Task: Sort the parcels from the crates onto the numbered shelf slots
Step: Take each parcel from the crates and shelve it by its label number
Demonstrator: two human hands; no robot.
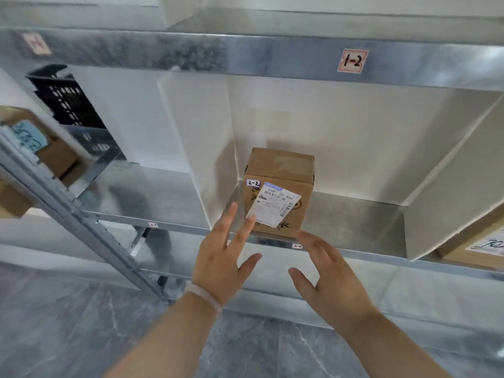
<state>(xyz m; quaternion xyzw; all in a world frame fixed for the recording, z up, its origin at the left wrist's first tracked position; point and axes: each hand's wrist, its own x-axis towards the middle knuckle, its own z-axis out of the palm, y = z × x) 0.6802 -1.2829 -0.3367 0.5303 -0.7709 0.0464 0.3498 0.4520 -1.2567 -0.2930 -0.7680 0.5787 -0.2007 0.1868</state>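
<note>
Plainly — brown cardboard parcel [281, 170] (2-2 tag [253, 183])

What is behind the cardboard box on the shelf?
Only the white back panel shows behind the cardboard box. The strip of shelf directly behind it is hidden by the box itself.

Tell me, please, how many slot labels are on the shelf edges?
4: the 1-2 label and a blurred label on the upper edge; the 2-2 label below the parcel and a small left label on the lower edge. Others may be hidden.
</note>
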